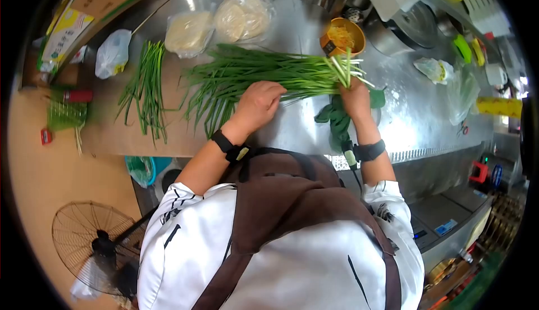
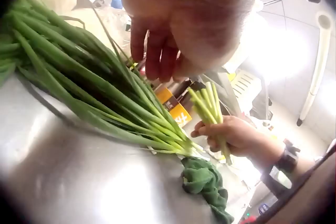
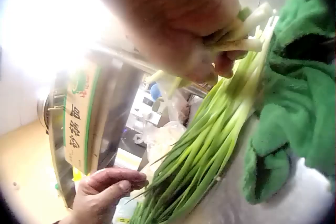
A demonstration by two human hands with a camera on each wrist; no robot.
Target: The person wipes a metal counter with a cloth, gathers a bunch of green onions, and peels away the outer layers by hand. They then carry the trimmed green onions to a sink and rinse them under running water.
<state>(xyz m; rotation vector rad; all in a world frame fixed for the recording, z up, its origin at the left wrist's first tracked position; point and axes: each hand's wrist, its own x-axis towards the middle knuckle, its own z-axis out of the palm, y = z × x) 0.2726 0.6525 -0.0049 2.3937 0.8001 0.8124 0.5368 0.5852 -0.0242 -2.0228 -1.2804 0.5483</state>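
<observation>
A large heap of green onions (image 1: 252, 66) lies across the steel counter, white ends to the right. My right hand (image 1: 355, 98) grips a small bunch of short pale green stalks (image 2: 209, 103) above the heap's white ends. In the left wrist view these stalks stick out on both sides of the fist. My left hand (image 1: 259, 107) hovers over the near side of the leaves, its fingers loosely bent, with nothing seen in them. A crumpled green cloth (image 1: 338, 120) lies under and beside my right wrist, close to the white ends.
A smaller row of green onions (image 1: 147, 88) lies to the left. Bagged pale rounds (image 1: 244, 18) and a bagged flat stack (image 1: 189, 32) sit behind the heap. An orange tub (image 1: 355, 36) of shreds stands at the back, near a large pot (image 1: 412, 26). Scissors (image 1: 464, 129) lie far right.
</observation>
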